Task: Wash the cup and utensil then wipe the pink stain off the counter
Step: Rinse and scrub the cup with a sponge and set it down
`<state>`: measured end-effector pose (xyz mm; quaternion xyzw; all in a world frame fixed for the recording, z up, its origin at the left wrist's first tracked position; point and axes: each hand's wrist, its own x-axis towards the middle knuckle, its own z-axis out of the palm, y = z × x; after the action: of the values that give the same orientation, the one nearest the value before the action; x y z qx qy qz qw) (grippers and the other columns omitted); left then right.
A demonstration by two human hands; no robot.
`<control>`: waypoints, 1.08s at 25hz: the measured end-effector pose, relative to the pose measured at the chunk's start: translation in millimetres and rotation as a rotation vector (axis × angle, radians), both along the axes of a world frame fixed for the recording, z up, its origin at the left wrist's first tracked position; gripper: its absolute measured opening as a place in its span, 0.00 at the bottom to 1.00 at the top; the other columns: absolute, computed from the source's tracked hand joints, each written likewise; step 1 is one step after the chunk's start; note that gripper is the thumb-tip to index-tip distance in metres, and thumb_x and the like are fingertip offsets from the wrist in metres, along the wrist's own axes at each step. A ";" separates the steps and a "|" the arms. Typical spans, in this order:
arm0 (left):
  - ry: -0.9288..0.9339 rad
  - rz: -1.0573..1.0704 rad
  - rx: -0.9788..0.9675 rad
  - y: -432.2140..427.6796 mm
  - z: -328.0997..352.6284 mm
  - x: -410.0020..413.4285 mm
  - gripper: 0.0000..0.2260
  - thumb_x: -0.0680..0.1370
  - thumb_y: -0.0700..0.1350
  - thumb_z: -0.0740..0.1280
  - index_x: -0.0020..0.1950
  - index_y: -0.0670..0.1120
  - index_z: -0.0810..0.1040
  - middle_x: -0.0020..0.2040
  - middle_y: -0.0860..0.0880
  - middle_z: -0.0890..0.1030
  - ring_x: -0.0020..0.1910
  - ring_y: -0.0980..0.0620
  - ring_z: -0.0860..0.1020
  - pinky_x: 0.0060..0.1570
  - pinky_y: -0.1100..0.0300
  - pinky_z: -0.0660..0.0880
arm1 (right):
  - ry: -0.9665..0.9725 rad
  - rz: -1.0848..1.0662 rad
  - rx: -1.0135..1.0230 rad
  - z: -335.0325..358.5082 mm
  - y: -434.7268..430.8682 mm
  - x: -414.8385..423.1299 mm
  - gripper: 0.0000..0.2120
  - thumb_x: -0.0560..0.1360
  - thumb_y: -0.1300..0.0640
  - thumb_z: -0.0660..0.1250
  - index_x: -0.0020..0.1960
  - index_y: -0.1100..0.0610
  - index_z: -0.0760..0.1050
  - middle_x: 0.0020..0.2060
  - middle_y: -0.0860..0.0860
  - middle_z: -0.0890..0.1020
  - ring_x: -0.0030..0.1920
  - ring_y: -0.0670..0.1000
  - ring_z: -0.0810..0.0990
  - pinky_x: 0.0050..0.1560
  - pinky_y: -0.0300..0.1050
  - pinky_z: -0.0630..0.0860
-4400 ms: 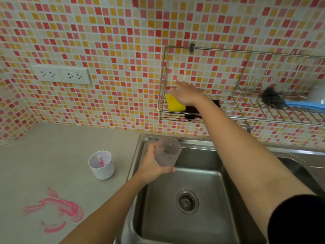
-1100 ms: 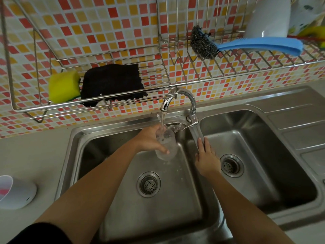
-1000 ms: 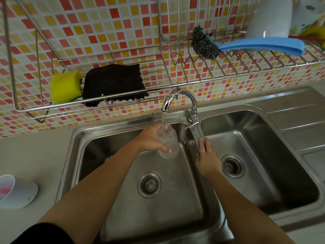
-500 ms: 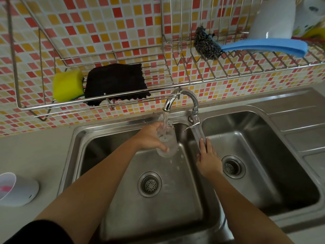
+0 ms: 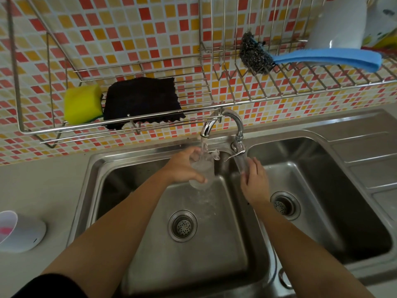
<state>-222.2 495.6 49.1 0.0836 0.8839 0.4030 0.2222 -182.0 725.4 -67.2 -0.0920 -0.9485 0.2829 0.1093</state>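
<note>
My left hand (image 5: 184, 166) grips a clear cup (image 5: 203, 168) under the running tap (image 5: 223, 123), over the left sink basin (image 5: 150, 254). Water pours into the cup and spills down. My right hand (image 5: 255, 181) rests on the ridge between the two basins, fingers apart, beside the tap lever (image 5: 235, 153), holding nothing. A white cup (image 5: 23, 233) with something pink inside lies on its side on the counter at the far left. The pink stain is out of view.
A wire rack (image 5: 150, 119) on the tiled wall holds a yellow sponge (image 5: 82, 104) and a black cloth (image 5: 141, 102). Further right on it lie a steel scourer with a blue handle (image 5: 322, 58) and a white bottle (image 5: 341, 24). The right basin (image 5: 322, 201) lies beside my right hand.
Since reaching for the sponge on the rack, my right hand has dropped to the sink divider. The cup has come under the running tap and stays there; the view has shifted slightly.
</note>
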 end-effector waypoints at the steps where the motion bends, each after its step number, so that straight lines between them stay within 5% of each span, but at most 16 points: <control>1: 0.025 0.032 0.034 2.5 1.2 2.6 0.37 0.61 0.45 0.80 0.66 0.54 0.68 0.62 0.53 0.72 0.60 0.52 0.72 0.55 0.57 0.71 | 0.032 0.059 0.028 7.0 -1.3 -12.8 0.24 0.77 0.61 0.61 0.71 0.59 0.64 0.70 0.58 0.68 0.71 0.58 0.64 0.73 0.54 0.61; 4: 0.037 0.202 0.191 12.9 -1.7 11.0 0.40 0.61 0.43 0.80 0.68 0.51 0.64 0.60 0.55 0.69 0.59 0.55 0.69 0.54 0.61 0.67 | 0.028 0.298 0.209 23.6 -9.8 -51.0 0.26 0.73 0.65 0.65 0.70 0.59 0.66 0.69 0.58 0.70 0.71 0.58 0.65 0.74 0.55 0.59; 8: 0.072 0.325 0.313 25.9 -13.8 16.9 0.35 0.61 0.42 0.80 0.64 0.50 0.68 0.59 0.54 0.72 0.57 0.56 0.71 0.47 0.71 0.68 | -0.214 0.468 0.454 32.5 -10.7 -75.8 0.16 0.76 0.55 0.63 0.62 0.57 0.74 0.64 0.56 0.73 0.70 0.56 0.64 0.75 0.53 0.53; 11: 0.062 0.407 0.426 25.4 -21.8 18.0 0.32 0.59 0.42 0.80 0.57 0.60 0.70 0.59 0.54 0.74 0.59 0.52 0.73 0.56 0.58 0.73 | -0.224 0.468 0.460 28.2 -13.4 -80.0 0.16 0.79 0.53 0.58 0.63 0.60 0.72 0.64 0.60 0.73 0.70 0.59 0.64 0.75 0.56 0.52; 14: 0.040 0.423 0.503 22.6 -26.6 20.0 0.33 0.59 0.38 0.80 0.52 0.66 0.70 0.59 0.50 0.76 0.57 0.50 0.76 0.57 0.53 0.75 | -0.178 0.252 0.156 29.3 -12.8 -73.9 0.15 0.82 0.55 0.53 0.62 0.64 0.67 0.60 0.65 0.74 0.62 0.64 0.73 0.61 0.56 0.69; 17: 0.021 0.374 0.520 20.2 -31.8 21.9 0.34 0.61 0.35 0.79 0.58 0.59 0.70 0.60 0.51 0.74 0.57 0.53 0.74 0.54 0.59 0.74 | -0.057 -0.036 -0.266 33.7 -6.7 -67.6 0.15 0.82 0.55 0.50 0.58 0.64 0.69 0.50 0.65 0.80 0.50 0.65 0.79 0.47 0.51 0.72; 19: -0.011 0.325 0.476 20.1 -39.5 23.7 0.35 0.61 0.36 0.79 0.62 0.55 0.68 0.58 0.52 0.74 0.56 0.54 0.74 0.51 0.61 0.73 | 0.006 -0.061 -0.451 38.5 -9.7 -62.5 0.16 0.82 0.56 0.49 0.62 0.63 0.68 0.53 0.63 0.79 0.53 0.63 0.78 0.49 0.48 0.72; 21: -0.035 0.328 0.376 20.6 -50.7 26.2 0.35 0.59 0.39 0.79 0.59 0.55 0.67 0.56 0.51 0.75 0.55 0.52 0.75 0.48 0.61 0.75 | 0.039 -0.045 -0.461 31.1 -16.0 -46.7 0.19 0.82 0.56 0.51 0.70 0.62 0.62 0.65 0.62 0.73 0.64 0.61 0.72 0.63 0.52 0.70; 24: 0.067 0.278 0.036 17.3 -71.7 33.0 0.34 0.56 0.47 0.79 0.57 0.55 0.66 0.55 0.51 0.75 0.55 0.49 0.74 0.50 0.56 0.75 | -0.144 -0.035 0.006 2.0 -17.5 -0.2 0.26 0.81 0.51 0.51 0.76 0.62 0.52 0.76 0.59 0.54 0.76 0.57 0.53 0.74 0.51 0.50; 27: 0.186 0.164 -0.305 6.8 -88.8 45.4 0.36 0.58 0.53 0.77 0.62 0.55 0.66 0.59 0.51 0.72 0.59 0.46 0.67 0.54 0.54 0.69 | -0.296 0.080 0.296 -20.5 -8.3 33.1 0.27 0.82 0.50 0.46 0.77 0.60 0.46 0.77 0.57 0.48 0.77 0.56 0.46 0.75 0.53 0.46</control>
<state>-176.8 502.4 -39.7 0.0137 0.9552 0.2718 0.1160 -148.9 717.1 -87.7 -0.0777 -0.9883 0.1278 -0.0304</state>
